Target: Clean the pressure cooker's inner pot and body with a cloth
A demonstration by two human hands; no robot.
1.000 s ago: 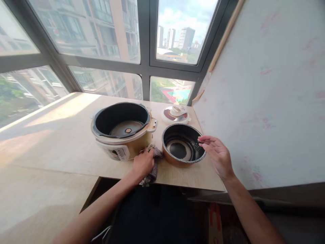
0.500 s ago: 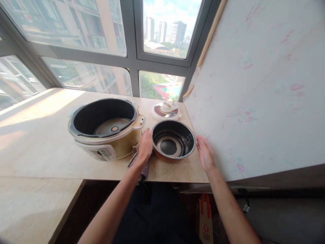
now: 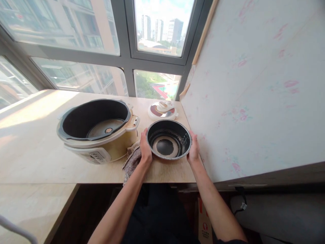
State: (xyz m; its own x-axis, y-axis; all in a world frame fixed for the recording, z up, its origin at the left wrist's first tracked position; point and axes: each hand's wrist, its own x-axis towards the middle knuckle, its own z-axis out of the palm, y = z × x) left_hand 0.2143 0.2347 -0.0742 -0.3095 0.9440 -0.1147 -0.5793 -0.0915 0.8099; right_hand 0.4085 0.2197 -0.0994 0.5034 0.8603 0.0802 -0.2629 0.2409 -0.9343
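Note:
Between my two hands is a black inner pot [image 3: 169, 139] with a worn, ringed bottom and white level marks inside. My left hand [image 3: 146, 147] is pressed to its left side, and my right hand [image 3: 194, 146] grips its right side, fingers partly hidden behind the wall. Left of it stands the cooker body [image 3: 122, 146], cream and gold, with an open dark cavity and a side handle. Behind the pot lies the round cooker lid [image 3: 162, 110]. A brown-grey cloth [image 3: 132, 161] is bunched by my left wrist.
The wooden sill [image 3: 33, 152] ends at a front edge near my body. A patterned wall [image 3: 254, 112] rises close on the right, and windows [image 3: 83, 76] stand behind. Below is a paper bag [image 3: 204, 223]. A pale cable [image 3: 17, 230] shows at lower left.
My right hand has moved in from beside the pot and now holds its right side. My left hand has closed on the left side. The view has shifted slightly.

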